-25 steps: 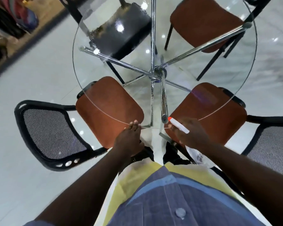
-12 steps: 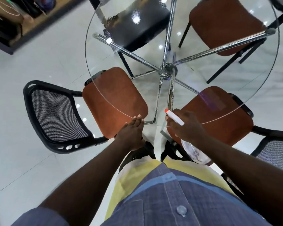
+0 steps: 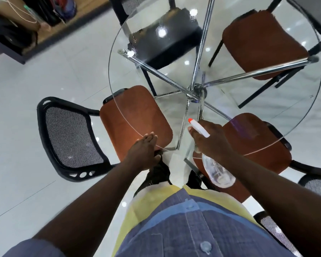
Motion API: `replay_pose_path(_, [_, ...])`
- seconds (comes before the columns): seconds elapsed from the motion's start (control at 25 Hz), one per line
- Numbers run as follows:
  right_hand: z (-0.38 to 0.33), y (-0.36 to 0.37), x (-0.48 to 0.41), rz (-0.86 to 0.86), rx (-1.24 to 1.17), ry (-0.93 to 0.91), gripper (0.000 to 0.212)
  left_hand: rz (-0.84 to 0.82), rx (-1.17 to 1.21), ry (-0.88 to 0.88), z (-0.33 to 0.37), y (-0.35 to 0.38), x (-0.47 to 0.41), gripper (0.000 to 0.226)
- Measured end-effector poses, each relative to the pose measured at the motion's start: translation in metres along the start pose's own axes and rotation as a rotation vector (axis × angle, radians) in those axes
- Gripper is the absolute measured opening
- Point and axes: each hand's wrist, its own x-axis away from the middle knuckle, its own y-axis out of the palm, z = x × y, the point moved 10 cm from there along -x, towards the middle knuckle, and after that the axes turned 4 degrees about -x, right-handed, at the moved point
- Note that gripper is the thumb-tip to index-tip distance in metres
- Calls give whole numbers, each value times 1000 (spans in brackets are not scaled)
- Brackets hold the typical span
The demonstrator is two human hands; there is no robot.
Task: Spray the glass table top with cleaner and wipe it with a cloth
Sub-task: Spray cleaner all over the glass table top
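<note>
Gripping the spray bottle (image 3: 218,171) with fingers curled round its white head, the right hand (image 3: 209,140) hovers at the near edge of the glass table top (image 3: 248,101); the orange nozzle (image 3: 190,120) points away from the person, over the glass; the bottle's clear body hangs below the hand, its fill level unreadable; the left hand (image 3: 144,151) lies with fingers straight on the near-left rim; a brown chair seat (image 3: 135,115) and chrome legs (image 3: 198,71) show through the glass.
</note>
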Motion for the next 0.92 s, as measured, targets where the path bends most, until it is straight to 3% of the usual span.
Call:
replay_pose_path(0.16, [-21, 12, -31, 24, -22, 108, 23, 0, -4, -18, -41, -16, -17, 93])
replay_pose_path(0.48, [-68, 64, -75, 21, 25, 140, 22, 47, 43, 39, -84, -19, -24, 79])
replay_pose_path(0.68, [-105, 102, -77, -77, 19, 27, 23, 24, 74, 51, -101, -16, -19, 77])
replay_pose_path(0.92, [-71, 78, -54, -32, 22, 62, 28, 48, 59, 76, -77, -24, -20, 73])
